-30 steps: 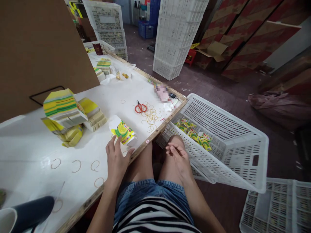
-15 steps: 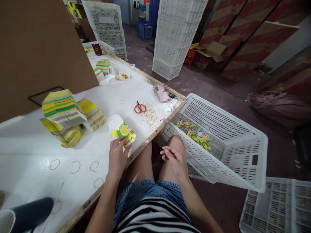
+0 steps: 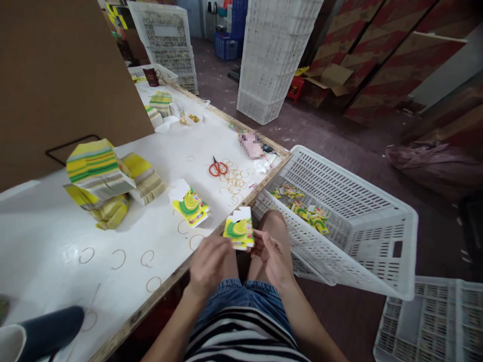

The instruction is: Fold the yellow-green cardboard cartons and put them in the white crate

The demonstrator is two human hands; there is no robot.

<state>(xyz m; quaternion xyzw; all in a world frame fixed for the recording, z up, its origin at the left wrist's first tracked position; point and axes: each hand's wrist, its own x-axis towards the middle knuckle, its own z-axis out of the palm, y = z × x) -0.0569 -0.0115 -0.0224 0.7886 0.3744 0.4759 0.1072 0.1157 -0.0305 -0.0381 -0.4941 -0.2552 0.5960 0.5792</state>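
Note:
My left hand [image 3: 209, 261], slightly blurred, pinches the lower left edge of a flat yellow-and-green printed paper carton [image 3: 238, 229] above my lap. My right hand [image 3: 271, 256] is at the carton's right edge, fingers stretched out and thumb apart; whether its fingertips touch the carton I cannot tell. More of these flat cartons [image 3: 191, 206] lie in a small pile on the white table [image 3: 158, 301], left of my hands. Loose rubber bands [image 3: 234, 181] are scattered farther back, beside red-handled scissors [image 3: 218, 167].
Bundled carton stacks [image 3: 98, 171] stand at the left in front of a large brown board [image 3: 68, 80]. A white plastic crate [image 3: 358, 216] to my right holds several yellow packs. A dark blue cylinder [image 3: 51, 329] lies near left. Tall stacked crates [image 3: 277, 55] rise behind the table.
My left hand has moved right from the pile, carrying one carton over my lap to my right hand. My right hand's fingers have opened out towards it.

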